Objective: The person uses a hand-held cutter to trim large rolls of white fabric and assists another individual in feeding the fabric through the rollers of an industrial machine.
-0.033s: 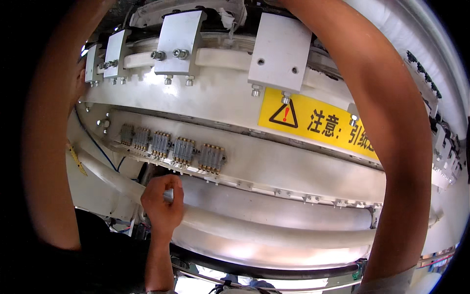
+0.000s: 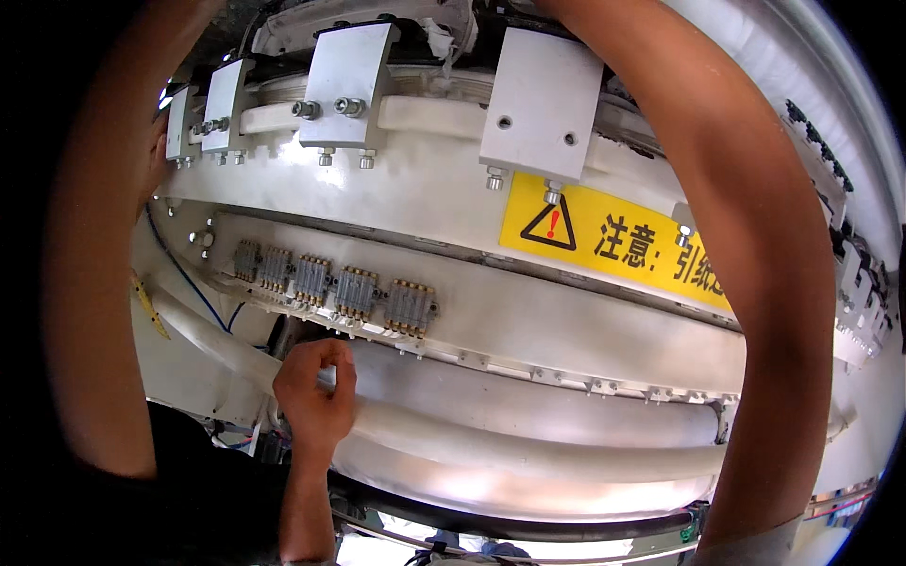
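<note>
My left forearm (image 2: 104, 283) and my right forearm (image 2: 755, 208) reach up the two sides of the head view. Both of my hands lie beyond its upper edge, so what they touch is hidden. Nearest to my right arm is a silver metal block (image 2: 543, 104) with two holes in its face and bolts below. Further left, another silver block (image 2: 344, 85) carries socket-head bolts. Below centre, a co-worker's curled hand (image 2: 316, 391) rests by a pale tube (image 2: 528, 457). Part of another hand (image 2: 159, 156) shows behind my left forearm, beside the leftmost block (image 2: 180, 123).
A yellow warning label (image 2: 613, 236) sits on the pale machine beam. Several grey fittings with brass ends (image 2: 356, 294) line the lower panel. Below are shiny rollers (image 2: 528, 401) and a dark bar (image 2: 566, 528). A blue hose (image 2: 189, 278) hangs at the left.
</note>
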The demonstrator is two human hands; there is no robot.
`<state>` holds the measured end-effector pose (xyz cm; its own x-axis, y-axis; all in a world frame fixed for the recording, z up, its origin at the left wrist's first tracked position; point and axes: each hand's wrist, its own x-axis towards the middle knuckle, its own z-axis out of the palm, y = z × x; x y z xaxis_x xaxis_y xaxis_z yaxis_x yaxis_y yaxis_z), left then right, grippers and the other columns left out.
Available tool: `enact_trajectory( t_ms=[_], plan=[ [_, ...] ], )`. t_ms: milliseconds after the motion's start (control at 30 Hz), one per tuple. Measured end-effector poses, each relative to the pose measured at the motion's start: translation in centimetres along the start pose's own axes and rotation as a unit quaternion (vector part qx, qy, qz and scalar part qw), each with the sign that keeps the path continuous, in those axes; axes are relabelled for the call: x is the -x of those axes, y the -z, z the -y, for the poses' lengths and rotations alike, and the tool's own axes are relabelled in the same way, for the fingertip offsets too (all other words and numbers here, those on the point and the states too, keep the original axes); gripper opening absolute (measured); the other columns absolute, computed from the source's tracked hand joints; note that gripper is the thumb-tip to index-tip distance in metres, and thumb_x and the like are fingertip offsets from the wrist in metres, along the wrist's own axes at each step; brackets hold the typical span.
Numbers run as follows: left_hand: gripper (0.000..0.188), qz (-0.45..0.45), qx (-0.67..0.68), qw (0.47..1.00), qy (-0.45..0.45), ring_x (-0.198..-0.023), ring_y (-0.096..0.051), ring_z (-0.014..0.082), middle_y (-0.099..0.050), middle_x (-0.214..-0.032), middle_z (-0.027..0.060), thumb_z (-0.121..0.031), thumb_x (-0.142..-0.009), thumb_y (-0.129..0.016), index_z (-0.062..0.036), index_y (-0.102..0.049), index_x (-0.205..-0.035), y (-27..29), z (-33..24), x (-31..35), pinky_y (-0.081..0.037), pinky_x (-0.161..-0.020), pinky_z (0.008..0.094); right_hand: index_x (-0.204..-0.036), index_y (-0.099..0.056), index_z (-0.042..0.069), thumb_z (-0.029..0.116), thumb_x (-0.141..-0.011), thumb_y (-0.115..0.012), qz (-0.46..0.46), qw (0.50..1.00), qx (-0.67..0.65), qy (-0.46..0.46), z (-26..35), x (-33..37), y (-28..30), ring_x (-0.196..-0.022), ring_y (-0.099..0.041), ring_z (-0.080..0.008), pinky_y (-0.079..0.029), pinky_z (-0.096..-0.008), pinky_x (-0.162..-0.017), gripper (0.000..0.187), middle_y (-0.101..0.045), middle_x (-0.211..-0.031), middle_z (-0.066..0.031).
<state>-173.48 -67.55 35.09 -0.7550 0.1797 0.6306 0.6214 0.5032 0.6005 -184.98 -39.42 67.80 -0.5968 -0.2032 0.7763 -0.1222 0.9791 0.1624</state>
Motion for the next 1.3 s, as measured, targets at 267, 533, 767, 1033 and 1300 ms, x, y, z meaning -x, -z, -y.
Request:
enact_trajectory(
  t_ms=[267, 533, 767, 1033, 1300],
  plan=[
    [0.006, -0.001, 0.003, 1.000, -0.012, -0.072, -0.067, 0.0252, -0.070, -0.082, 0.0090, -0.004, -0.087, -0.072, -0.0042, -0.069, -0.092, 0.1, -0.2, -0.1, -0.053, -0.067, 0.0349, -0.092, -0.077, -0.005, 0.020, -0.081, -0.064, 0.026, 0.999, 0.041, -0.002, 0.2, -0.7, 0.2, -0.093, -0.074, -0.0454, -0.059, -0.0526, -0.081, 0.030, -0.073, -0.095, -0.0315],
    [0.006, -0.012, -0.020, 1.000, 0.006, -0.069, -0.066, 0.0239, -0.070, -0.082, 0.0091, -0.007, -0.089, -0.074, -0.0038, -0.071, -0.093, -0.3, 0.1, 0.1, -0.053, -0.067, 0.0340, -0.095, -0.077, -0.004, 0.019, -0.081, -0.063, 0.045, 0.998, 0.022, 0.041, 0.5, -0.1, 0.8, -0.098, -0.073, -0.0445, -0.059, -0.0508, -0.084, 0.030, -0.072, -0.100, -0.0322],
    [0.005, -0.012, -0.019, 1.000, -0.009, -0.070, -0.066, 0.0228, -0.069, -0.080, 0.0077, -0.006, -0.087, -0.073, -0.0047, -0.069, -0.091, -0.2, 0.1, 0.0, -0.051, -0.066, 0.0343, -0.097, -0.076, -0.005, 0.018, -0.080, -0.062, 0.020, 0.999, 0.021, 0.015, 0.3, -0.5, 0.0, -0.102, -0.072, -0.0448, -0.057, -0.0508, -0.089, 0.032, -0.071, -0.105, -0.0334],
    [0.004, -0.011, -0.017, 1.000, -0.002, -0.071, -0.066, 0.0243, -0.068, -0.080, 0.0079, -0.007, -0.087, -0.072, -0.0057, -0.069, -0.090, 0.0, 0.0, 0.0, -0.051, -0.066, 0.0355, -0.095, -0.077, -0.006, 0.015, -0.079, -0.063, 0.028, 0.999, 0.042, 0.019, 1.3, -0.4, 0.2, -0.095, -0.073, -0.0455, -0.059, -0.0504, -0.083, 0.030, -0.072, -0.098, -0.0327],
    [0.006, -0.024, -0.018, 1.000, -0.008, -0.071, -0.066, 0.0249, -0.069, -0.079, 0.0083, -0.008, -0.088, -0.073, -0.0049, -0.070, -0.091, -0.2, -0.2, -0.1, -0.051, -0.065, 0.0359, -0.095, -0.077, -0.006, 0.014, -0.079, -0.063, 0.016, 0.998, 0.051, 0.028, 1.2, -0.5, 0.0, -0.097, -0.073, -0.0449, -0.059, -0.0505, -0.084, 0.029, -0.073, -0.098, -0.0323]
  ],
)
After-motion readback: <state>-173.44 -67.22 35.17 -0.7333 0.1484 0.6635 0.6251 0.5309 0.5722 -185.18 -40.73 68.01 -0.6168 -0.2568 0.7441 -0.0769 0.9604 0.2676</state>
